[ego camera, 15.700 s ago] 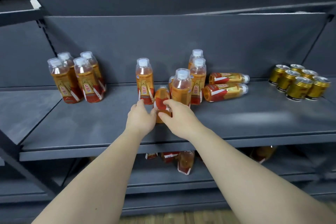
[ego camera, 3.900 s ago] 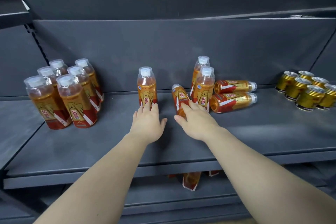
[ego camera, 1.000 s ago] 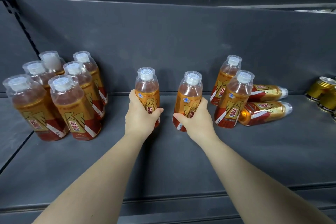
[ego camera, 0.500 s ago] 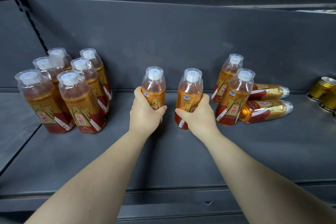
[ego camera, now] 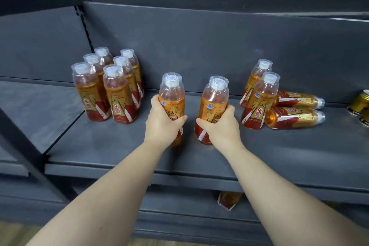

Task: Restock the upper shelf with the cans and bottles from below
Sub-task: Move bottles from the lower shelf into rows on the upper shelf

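Observation:
My left hand [ego camera: 162, 124] grips an upright orange drink bottle [ego camera: 171, 96] by its middle, in the centre of the dark upper shelf [ego camera: 103, 146]. Beside it my right hand [ego camera: 220, 126] grips a second upright bottle [ego camera: 215, 100] the same way. Both bottles have clear caps and red-gold labels. Several matching bottles [ego camera: 111, 84] stand grouped at the left. Two more upright bottles [ego camera: 259, 94] stand at the right, with two bottles lying on their sides [ego camera: 295, 110] behind them.
Gold cans [ego camera: 360, 106] sit at the far right edge of the shelf. One bottle [ego camera: 228, 199] shows on the lower shelf under my right forearm. A dark back panel closes the shelf behind. A slanted frame post [ego camera: 22, 146] crosses the lower left.
Both hands keep their grip on the two bottles, which now sit nearer the shelf's front. The view has shifted left and down, bringing the lower shelf into sight.

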`<action>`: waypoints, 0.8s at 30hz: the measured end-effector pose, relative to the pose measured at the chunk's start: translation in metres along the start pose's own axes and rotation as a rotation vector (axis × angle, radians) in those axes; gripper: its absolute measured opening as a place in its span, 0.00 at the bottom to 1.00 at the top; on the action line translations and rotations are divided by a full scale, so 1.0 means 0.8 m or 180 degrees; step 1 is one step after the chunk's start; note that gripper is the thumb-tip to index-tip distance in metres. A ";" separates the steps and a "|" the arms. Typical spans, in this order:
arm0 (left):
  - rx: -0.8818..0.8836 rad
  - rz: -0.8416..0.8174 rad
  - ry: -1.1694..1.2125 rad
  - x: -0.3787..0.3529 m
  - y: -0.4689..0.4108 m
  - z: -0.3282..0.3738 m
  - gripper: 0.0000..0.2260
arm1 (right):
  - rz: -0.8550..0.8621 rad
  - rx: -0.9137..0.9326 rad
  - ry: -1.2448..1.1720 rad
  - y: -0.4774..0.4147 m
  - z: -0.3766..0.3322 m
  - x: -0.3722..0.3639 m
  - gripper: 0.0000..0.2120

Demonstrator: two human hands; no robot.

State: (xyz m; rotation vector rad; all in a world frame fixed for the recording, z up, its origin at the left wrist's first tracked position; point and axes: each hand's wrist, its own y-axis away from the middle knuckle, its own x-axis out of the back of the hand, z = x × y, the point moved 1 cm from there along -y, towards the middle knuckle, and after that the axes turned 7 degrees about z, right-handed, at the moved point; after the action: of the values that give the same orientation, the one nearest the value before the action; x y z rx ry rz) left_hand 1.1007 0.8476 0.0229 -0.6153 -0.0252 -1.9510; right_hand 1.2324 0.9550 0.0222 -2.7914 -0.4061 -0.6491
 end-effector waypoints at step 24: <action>-0.0100 0.0296 0.0085 0.166 0.000 -0.068 0.36 | -0.0420 0.0139 -0.0012 0.102 -0.083 -0.113 0.31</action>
State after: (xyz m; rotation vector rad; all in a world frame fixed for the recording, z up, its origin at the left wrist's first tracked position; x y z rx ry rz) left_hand 1.0351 0.7199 0.0325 -0.6007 0.0500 -1.8722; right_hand 1.1543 0.8403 0.0245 -2.7424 -0.6020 -0.6552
